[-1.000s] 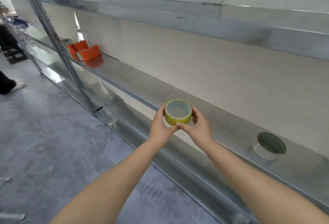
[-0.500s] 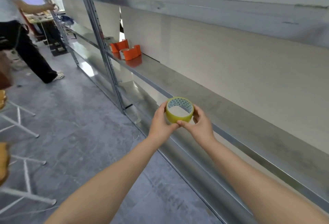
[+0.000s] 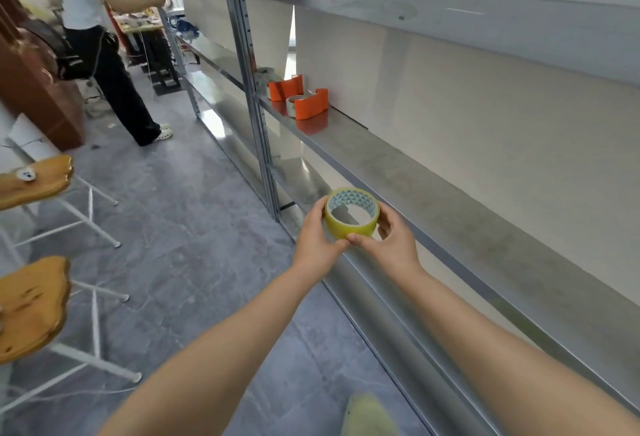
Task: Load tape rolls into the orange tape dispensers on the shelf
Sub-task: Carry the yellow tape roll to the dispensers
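Both hands, left hand [image 3: 317,233] and right hand [image 3: 393,240], grip the yellow tape roll [image 3: 351,213] together, its hole facing up. The orange tape dispensers [image 3: 299,98] sit far along the shelf [image 3: 433,190], up-left and well apart.

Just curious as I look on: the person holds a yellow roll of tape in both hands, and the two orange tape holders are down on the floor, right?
Not quite. The head view shows the two orange tape holders standing on the metal shelf, not on the floor. The rest holds: the left hand and right hand both hold the yellow roll of tape.
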The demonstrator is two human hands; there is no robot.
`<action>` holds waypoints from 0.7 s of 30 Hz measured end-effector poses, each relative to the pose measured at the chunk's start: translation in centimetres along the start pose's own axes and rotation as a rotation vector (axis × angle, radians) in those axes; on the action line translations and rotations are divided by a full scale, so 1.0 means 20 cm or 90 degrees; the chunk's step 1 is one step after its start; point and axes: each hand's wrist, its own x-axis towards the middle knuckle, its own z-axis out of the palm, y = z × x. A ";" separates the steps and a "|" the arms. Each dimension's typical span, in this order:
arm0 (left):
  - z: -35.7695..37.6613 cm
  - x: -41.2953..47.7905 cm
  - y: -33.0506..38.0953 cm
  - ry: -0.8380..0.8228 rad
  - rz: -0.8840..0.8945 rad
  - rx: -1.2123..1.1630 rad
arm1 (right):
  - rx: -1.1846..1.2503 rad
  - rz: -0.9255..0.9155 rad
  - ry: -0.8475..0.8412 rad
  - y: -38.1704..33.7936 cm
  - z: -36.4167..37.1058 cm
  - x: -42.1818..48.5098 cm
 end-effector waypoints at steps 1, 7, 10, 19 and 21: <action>-0.01 0.04 -0.02 0.004 -0.002 -0.002 | 0.000 0.001 -0.007 0.01 0.03 0.05; -0.07 0.37 -0.09 0.030 -0.005 0.012 | 0.014 -0.005 -0.036 0.04 0.15 0.40; -0.08 0.55 -0.11 0.037 -0.011 0.019 | 0.033 -0.004 -0.043 0.06 0.21 0.58; -0.12 0.95 -0.21 0.057 -0.029 0.000 | 0.028 0.005 -0.062 0.15 0.35 1.02; -0.14 1.01 -0.25 0.058 -0.034 0.003 | 0.022 0.004 -0.066 0.15 0.40 1.08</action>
